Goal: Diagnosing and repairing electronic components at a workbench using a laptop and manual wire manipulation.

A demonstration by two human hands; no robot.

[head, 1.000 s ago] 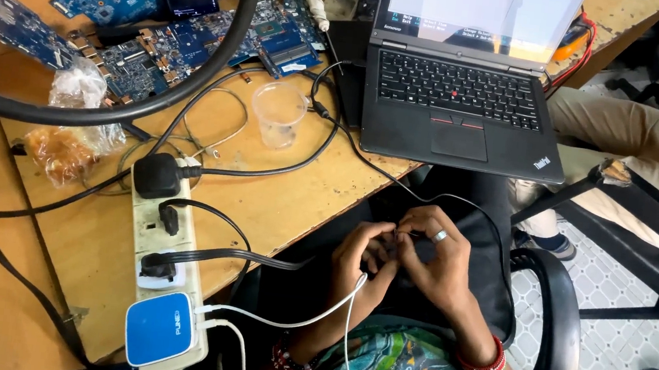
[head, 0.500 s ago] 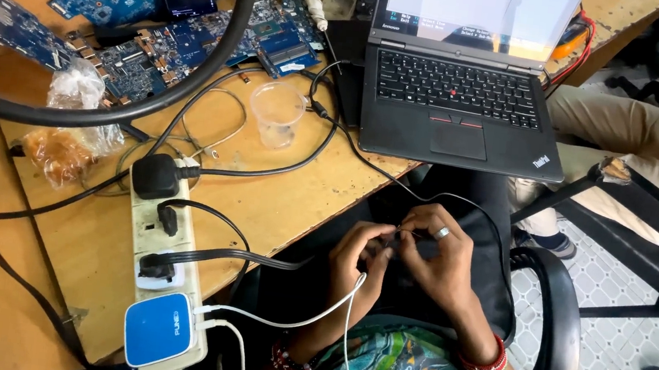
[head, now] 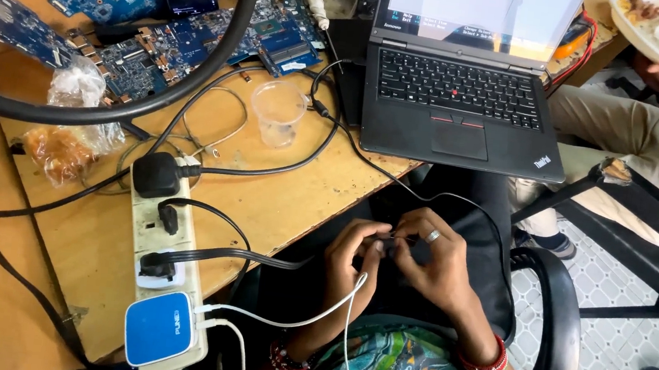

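Black cable plug (head: 389, 240) pinched between both hands over the lap, axis left-right. Left hand (head: 354, 258) and right hand (head: 436, 263) grips both pressed together on it, level.

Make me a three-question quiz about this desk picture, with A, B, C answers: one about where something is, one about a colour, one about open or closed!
1. Where is the clear plastic cup?
A. on the wooden desk, left of the laptop
B. on the laptop's keys
C. on the floor

2. What colour is the plug box at the near end of the power strip?
A. red
B. blue
C. green

3. How is the laptop?
A. shut flat
B. upside down
C. open, screen lit

Answers:
1 A, it stands on the wood beside the laptop.
2 B, its top is blue.
3 C, the lid is up and the screen glows.
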